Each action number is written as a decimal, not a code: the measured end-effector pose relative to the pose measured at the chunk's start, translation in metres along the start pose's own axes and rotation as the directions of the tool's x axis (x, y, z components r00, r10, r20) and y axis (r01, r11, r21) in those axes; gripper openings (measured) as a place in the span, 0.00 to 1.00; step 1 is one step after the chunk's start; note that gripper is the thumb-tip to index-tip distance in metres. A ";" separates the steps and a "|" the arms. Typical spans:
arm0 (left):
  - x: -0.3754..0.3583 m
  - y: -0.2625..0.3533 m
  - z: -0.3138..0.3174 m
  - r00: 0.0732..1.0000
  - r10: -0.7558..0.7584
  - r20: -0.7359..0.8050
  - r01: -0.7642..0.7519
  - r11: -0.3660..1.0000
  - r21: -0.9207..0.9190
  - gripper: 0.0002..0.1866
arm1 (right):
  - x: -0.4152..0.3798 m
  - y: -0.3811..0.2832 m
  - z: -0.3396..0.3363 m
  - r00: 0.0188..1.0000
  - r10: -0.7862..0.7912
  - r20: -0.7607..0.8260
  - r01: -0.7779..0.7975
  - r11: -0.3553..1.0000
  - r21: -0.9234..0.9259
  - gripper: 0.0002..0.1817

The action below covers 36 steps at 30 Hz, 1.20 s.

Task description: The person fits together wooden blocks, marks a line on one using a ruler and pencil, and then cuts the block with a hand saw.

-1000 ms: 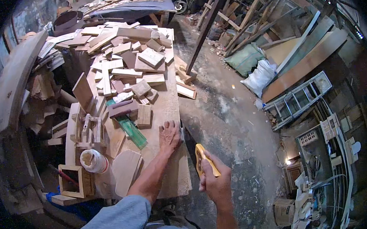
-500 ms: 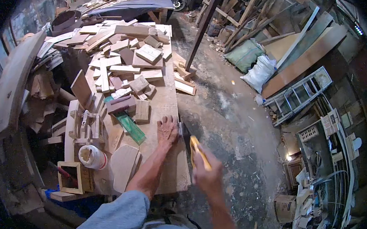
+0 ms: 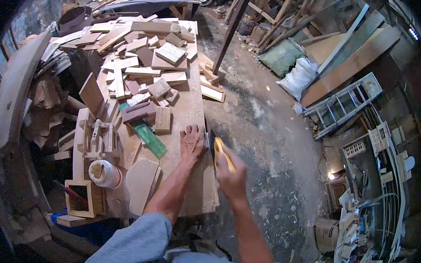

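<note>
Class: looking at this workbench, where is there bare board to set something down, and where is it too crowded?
Bare board lies around the left hand, between the green ruler and the bench's right edge, running toward the near end. The far half is crowded with wood offcuts; the left side holds a glue jar.

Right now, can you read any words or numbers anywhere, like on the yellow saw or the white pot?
No text can be read anywhere in this picture.
Yellow saw handle in the right hand: no lettering shows.
White pot on the workbench: any label is too blurred to read.
Green strip near the left hand: any marks are too small to read.
Cardboard box on the floor: print not legible.
</note>
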<state>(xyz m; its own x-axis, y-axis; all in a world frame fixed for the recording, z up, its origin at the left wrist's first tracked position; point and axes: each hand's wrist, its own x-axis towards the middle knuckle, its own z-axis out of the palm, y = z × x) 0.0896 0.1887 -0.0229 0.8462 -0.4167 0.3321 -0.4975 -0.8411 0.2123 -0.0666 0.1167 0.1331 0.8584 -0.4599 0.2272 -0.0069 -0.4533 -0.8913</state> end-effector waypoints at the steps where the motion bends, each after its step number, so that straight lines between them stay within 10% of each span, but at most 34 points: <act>1: 0.002 -0.001 0.005 1.000 0.002 -0.017 -0.002 1.000 -0.004 0.13 | 0.016 0.017 0.012 0.999 -0.034 -0.011 0.034 0.999 -0.013 0.20; 9: 0.007 0.002 -0.006 1.000 0.001 0.010 -0.001 1.000 -0.001 0.13 | -0.040 -0.086 -0.053 0.947 0.298 0.118 -0.313 0.940 0.136 0.20; 14: -0.002 0.007 -0.014 0.998 -0.021 0.053 0.024 0.998 -0.064 0.14 | 0.016 0.021 0.016 0.998 0.053 0.040 -0.056 0.996 0.067 0.21; 21: 0.006 0.006 -0.025 0.999 -0.010 0.038 0.013 0.996 -0.086 0.14 | -0.013 -0.080 -0.036 0.926 0.350 0.140 -0.370 0.915 0.161 0.23; 36: 0.006 0.001 -0.004 0.999 0.009 -0.041 -0.008 0.999 0.035 0.13 | -0.047 -0.114 -0.064 0.924 0.356 0.138 -0.373 0.918 0.132 0.19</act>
<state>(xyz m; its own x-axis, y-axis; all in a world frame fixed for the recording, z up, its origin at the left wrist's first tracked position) 0.0935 0.1863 -0.0172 0.8331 -0.4098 0.3716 -0.4971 -0.8493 0.1779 -0.1393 0.1409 0.2489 0.8616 -0.4814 -0.1612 -0.2590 -0.1437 -0.9551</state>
